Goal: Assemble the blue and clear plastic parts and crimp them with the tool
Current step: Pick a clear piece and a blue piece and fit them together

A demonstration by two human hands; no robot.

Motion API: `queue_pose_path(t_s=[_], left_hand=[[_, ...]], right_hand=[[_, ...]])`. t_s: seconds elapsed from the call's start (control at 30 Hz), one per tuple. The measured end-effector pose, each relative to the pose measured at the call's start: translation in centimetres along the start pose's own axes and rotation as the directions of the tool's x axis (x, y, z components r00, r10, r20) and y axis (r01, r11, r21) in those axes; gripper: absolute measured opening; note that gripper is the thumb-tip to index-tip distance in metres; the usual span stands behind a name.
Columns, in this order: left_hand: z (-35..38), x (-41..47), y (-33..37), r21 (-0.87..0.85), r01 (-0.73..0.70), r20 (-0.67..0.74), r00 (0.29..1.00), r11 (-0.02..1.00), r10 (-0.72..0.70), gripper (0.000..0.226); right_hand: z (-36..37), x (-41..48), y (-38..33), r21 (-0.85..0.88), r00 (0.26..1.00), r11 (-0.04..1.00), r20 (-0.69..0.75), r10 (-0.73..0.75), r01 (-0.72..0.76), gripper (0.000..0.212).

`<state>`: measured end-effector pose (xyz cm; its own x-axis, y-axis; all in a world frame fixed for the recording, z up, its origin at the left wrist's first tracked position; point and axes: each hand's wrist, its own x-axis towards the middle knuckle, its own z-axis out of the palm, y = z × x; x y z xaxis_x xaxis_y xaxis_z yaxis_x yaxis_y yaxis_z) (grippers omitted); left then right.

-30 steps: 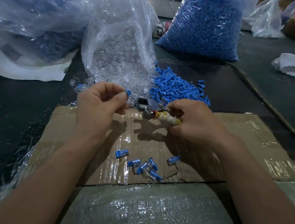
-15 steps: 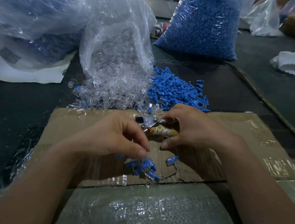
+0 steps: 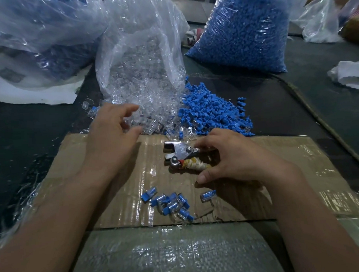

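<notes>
Work looks barely begun: few crimped pieces [image 3: 171,204] lie done, left hand [image 3: 111,138] spread-fingered near clear parts [image 3: 146,108], right hand [image 3: 229,158] gripping tool [image 3: 180,155].

Bare forearms [image 3: 54,219], left hand [image 3: 111,138], right hand [image 3: 235,156].

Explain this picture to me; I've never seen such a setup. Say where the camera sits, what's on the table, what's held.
No machine here: a person works with bare hands, and the one picture comes from a camera worn on their head, looking down. On a sheet of cardboard lies a cluster of joined blue-and-clear pieces. Behind it, clear parts spill from an open bag, beside a loose heap of blue parts; a full bag of blue parts stands further back. The right hand grips a metal crimping tool by its wrapped handle. The left hand is open and empty, fingers spread by the clear parts.
</notes>
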<state>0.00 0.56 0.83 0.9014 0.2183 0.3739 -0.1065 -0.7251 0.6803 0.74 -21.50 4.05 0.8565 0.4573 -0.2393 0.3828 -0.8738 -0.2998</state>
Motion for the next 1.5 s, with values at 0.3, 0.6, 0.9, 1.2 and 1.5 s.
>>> queue_pose_path(t_s=[0.3, 0.6, 0.9, 1.2, 1.5], left_hand=[[0.9, 0.4, -1.1, 0.135, 0.005, 0.137, 0.990, 0.991, -0.024, 0.038], [0.9, 0.7, -1.3, 0.150, -0.029, 0.058, 0.998, 0.988, 0.021, 0.008], [0.7, 0.5, -0.9, 0.121, -0.006, 0.082, 0.997, 0.993, -0.004, 0.011], [0.7, 0.4, -0.9, 0.168, -0.024, 0.156, 0.988, 0.985, -0.003, 0.030], [0.0, -0.2, 0.4, -0.118, 0.028, -0.028, 0.999, 0.993, -0.031, 0.018]], right_hand=[[0.1, 0.1, 0.0, 0.039, 0.999, 0.999, 0.011, 0.030, -0.030, 0.074], [0.3, 0.2, 0.1, 0.052, 1.000, 0.998, -0.008, 0.029, -0.028, 0.071], [0.2, 0.1, 0.2, 0.058, 1.000, 0.998, -0.012, 0.024, -0.023, 0.068], [0.3, 0.2, 0.2, 0.045, 1.000, 0.999, -0.027, 0.011, -0.010, 0.069], [0.3, 0.3, 0.5, 0.081, 0.997, 0.997, -0.075, -0.012, 0.018, 0.064]])
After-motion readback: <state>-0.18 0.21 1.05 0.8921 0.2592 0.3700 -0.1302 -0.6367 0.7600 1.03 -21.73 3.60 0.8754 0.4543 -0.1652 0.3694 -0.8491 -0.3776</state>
